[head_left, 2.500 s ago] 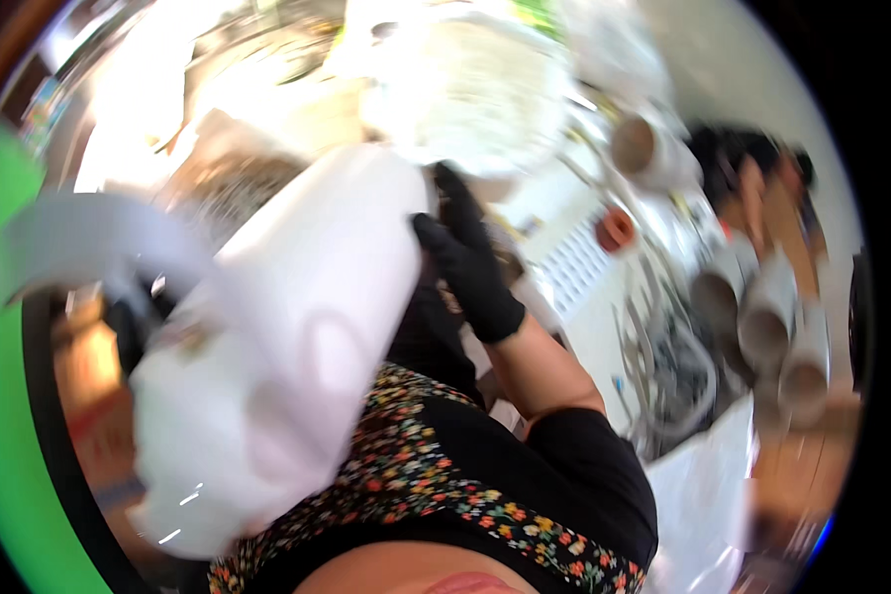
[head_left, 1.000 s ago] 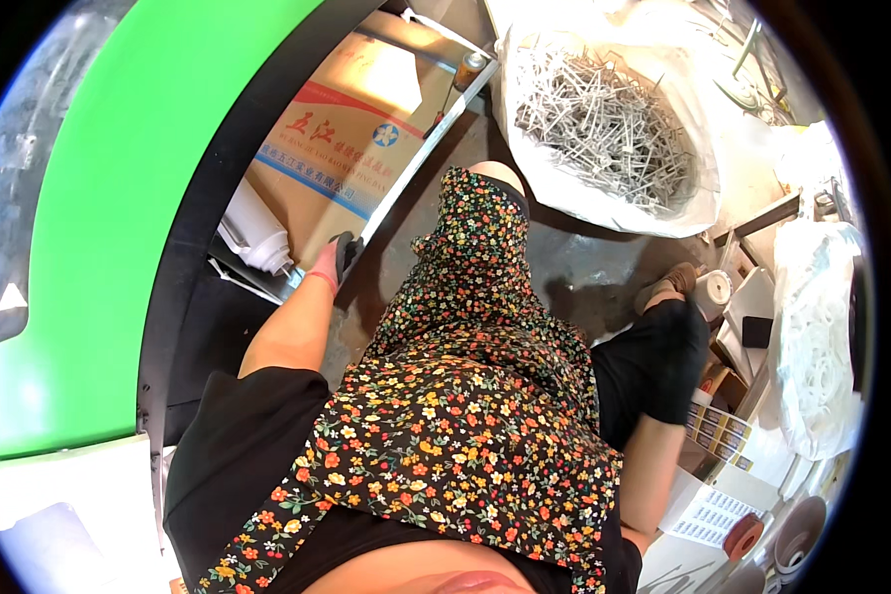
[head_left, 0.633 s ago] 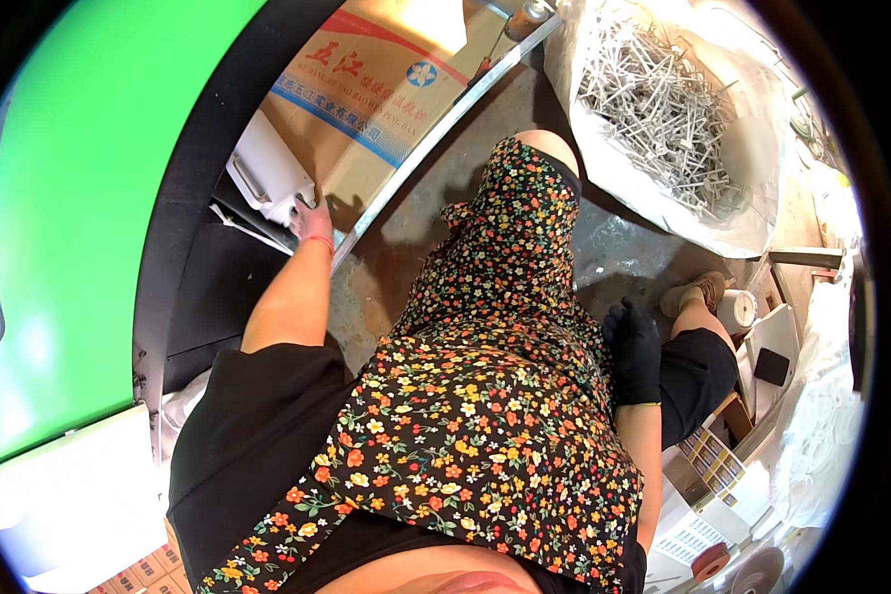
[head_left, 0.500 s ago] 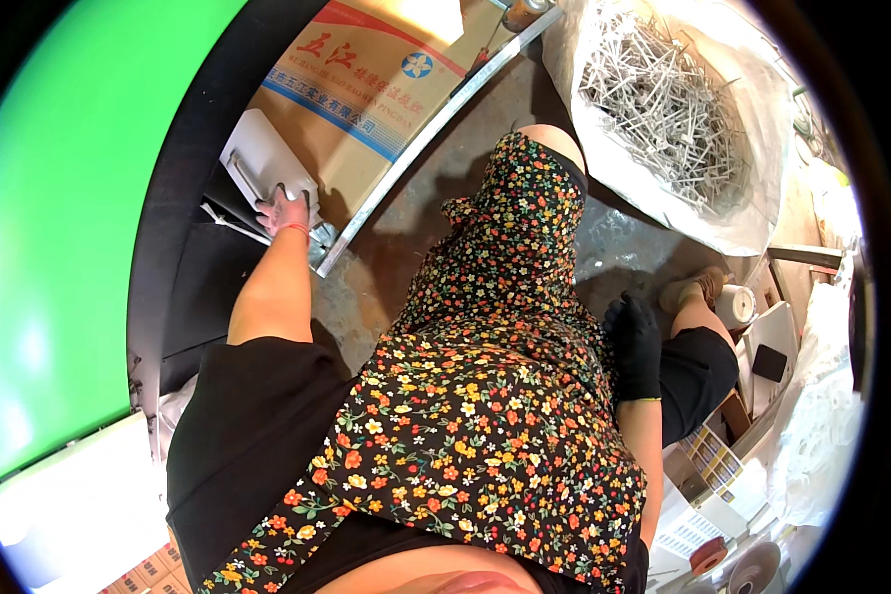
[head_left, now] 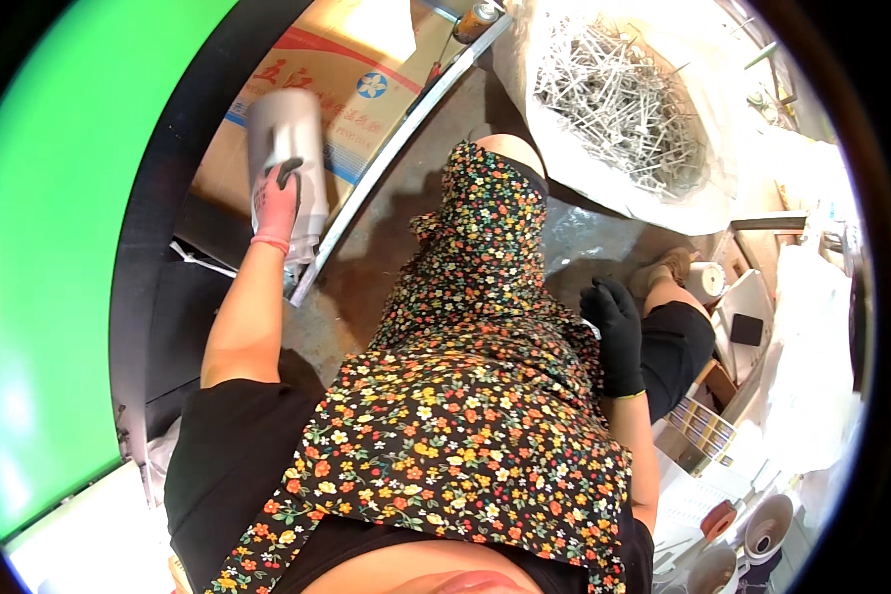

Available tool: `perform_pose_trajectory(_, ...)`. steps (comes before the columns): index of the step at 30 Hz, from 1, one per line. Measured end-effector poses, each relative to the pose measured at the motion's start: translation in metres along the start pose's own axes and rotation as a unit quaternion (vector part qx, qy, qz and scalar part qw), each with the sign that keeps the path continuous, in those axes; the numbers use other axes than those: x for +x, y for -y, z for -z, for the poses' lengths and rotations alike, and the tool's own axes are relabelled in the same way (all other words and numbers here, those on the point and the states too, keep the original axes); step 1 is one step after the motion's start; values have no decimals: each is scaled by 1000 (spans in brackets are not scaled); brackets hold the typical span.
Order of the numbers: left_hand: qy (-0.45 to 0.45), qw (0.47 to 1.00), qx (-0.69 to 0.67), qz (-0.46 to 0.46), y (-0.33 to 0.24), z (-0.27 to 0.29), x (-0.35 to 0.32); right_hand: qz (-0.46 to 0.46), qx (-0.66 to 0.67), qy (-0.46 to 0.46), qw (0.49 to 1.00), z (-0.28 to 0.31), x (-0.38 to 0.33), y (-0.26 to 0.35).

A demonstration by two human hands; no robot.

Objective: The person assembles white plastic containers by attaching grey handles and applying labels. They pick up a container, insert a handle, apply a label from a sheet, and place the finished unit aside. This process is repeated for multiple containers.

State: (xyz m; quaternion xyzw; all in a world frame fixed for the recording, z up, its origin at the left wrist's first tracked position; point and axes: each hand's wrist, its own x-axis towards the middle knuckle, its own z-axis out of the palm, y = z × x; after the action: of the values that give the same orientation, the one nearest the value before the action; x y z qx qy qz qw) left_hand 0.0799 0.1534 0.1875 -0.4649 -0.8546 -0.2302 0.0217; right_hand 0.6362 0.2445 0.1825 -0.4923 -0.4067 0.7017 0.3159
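My left hand, in a pink glove with dark fingertips, is closed around the handle of a white plastic jug. Motion blurs the jug, which is tilted in front of a cardboard box. At the right side of my flowered apron, my right hand wears a black glove. Its fingers are curled, and a small pale patch shows beside them. Whether they hold anything I cannot make out.
A large white sack of thin metal rods stands beyond my knee. A pale metal rail runs along the box. A green panel rises at left. A spray can stands at the rail's far end.
The jug has come up and rightward across the front of the box in my left hand. My right hand has turned slightly at the apron's side. The whole view has shifted a little.
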Motion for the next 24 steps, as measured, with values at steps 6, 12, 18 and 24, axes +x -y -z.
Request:
perform_pose_trajectory(6, -5, 936, -170, -309, -218, 67, 16, 410, -380, -3, 829, -70, -35, 129)
perform_pose_trajectory(12, 14, 713, -185, -676, -368, 134, 0, 551, -656, -184, 481, -91, -73, 237)
perform_pose_trajectory(18, -164, 665, -445, -577, -362, 124, 6, 402, -334, -384, 761, 4, -105, 207)
perform_pose_trajectory(24, 204, 557, -743, -309, -327, 69, -7, 347, 147, -215, 901, 5, -79, 158)
